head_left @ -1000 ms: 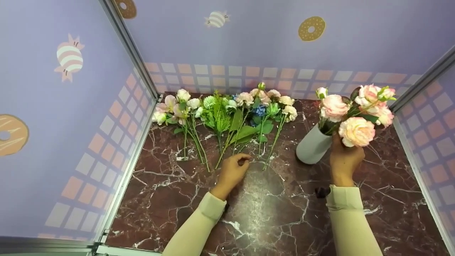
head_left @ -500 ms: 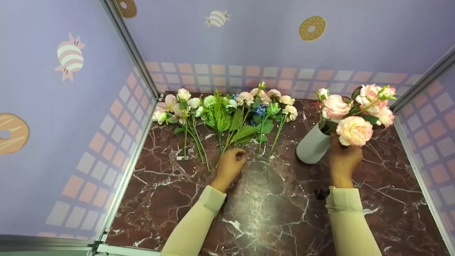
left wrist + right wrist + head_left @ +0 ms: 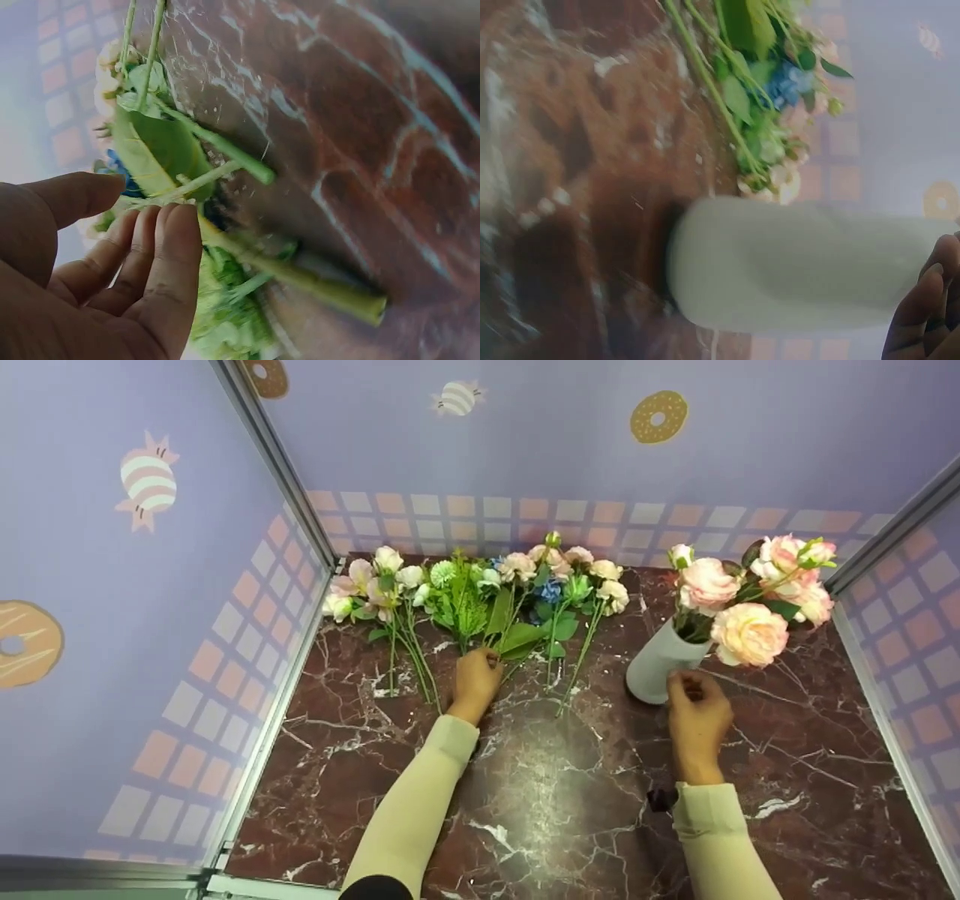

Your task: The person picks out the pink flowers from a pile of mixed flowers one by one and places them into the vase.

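Your right wrist view cuts off most of your right hand (image 3: 930, 307): only some fingertips show at the frame's edge, beside the white vase (image 3: 795, 262), which is blurred there. From the head view your right hand (image 3: 696, 712) sits just in front of the white vase (image 3: 660, 660), fingers loosely curled and gripping nothing; whether they touch the vase you cannot tell. The pink roses (image 3: 750, 592) stand in the vase, tilted right. Your left hand (image 3: 476, 679) reaches into the row of loose flower stems (image 3: 480, 607) lying on the surface; the head view hides its fingers. The left wrist view shows your left hand (image 3: 112, 277) with nearly straight fingertips resting on a green stem (image 3: 300, 277), thumb apart, not yet closed round it. The surface (image 3: 570, 810) is dark red marble-patterned, enclosed by lilac walls printed with doughnuts and sweets.
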Motion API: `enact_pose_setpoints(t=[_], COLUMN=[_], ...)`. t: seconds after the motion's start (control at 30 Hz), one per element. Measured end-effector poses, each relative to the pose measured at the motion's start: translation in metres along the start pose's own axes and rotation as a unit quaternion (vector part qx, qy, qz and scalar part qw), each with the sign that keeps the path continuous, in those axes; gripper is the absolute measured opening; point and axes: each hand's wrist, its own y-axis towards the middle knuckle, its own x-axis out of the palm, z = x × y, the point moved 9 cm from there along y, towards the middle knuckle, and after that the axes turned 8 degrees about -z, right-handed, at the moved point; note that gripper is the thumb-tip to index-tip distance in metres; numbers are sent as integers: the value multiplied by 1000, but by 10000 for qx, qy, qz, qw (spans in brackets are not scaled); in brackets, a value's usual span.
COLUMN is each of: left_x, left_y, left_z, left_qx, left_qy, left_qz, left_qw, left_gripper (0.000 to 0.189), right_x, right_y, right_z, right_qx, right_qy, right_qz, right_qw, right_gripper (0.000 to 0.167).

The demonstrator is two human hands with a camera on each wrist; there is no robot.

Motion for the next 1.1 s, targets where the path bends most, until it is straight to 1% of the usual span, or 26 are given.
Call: enact_pose_setpoints(t=[0.03,0.07,0.13,0.23,0.3,0.37,0.43,0.57,0.6,0.63,0.7,0.77,0.8,0.87,0.9,0.97,1.1], left_x=[1,5,6,6,5,2,-2,-18,-20,-24,-25,-21,-20,-13,-12,-7,3], left_y=[4,10,14,18,17,13,8,-9,-11,-14,-16,-11,-9,-2,0,6,16], left_z=[-1,-6,-7,-5,-4,0,4,20,22,24,24,20,20,15,14,9,-1], left_qx=[-28,-21,-46,-44,-61,-74,-47,-156,-194,-285,-355,-344,-355,-275,-249,-222,-133], left_qy=[45,81,112,137,112,89,127,27,-33,-126,-154,-84,-138,-96,-175,-193,-100], left_qz=[-62,-50,-101,-85,-30,45,238,238,229,124,84,91,-26,-42,-101,-167,-101], left_qw=[10000,10000,9999,9999,9999,9999,9996,9996,9995,9994,9992,9993,9993,9996,9995,9994,9998], left_gripper=[21,20,20,20,20,18,12,2,2,4,7,9,9,11,12,13,9], right_x=[4,7,14,21,25,29,32,37,38,40,44,47,49,50,51,52,55], right_y=[-3,-5,-11,-17,-22,-27,-31,-38,-40,-41,-44,-46,-47,-48,-49,-50,-52], right_z=[1,2,3,1,0,-2,-4,-4,-3,-2,2,5,6,8,9,10,11], right_qx=[54,92,126,92,33,-44,-136,-212,-180,-135,-23,100,150,220,250,289,353], right_qy=[2,-13,-96,-215,-177,-115,-96,-175,-180,-175,-149,-108,-90,-118,-143,-201,-263], right_qz=[-107,-199,-369,-559,-664,-773,-865,-1053,-1112,-1185,-1337,-1483,-1550,-1650,-1697,-1786,-1939], right_qw=[9999,9998,9992,9982,9976,9969,9961,9941,9935,9927,9909,9888,9878,9860,9851,9833,9800], right_gripper=[19,19,17,14,11,9,7,5,5,6,6,6,6,6,6,7,8])
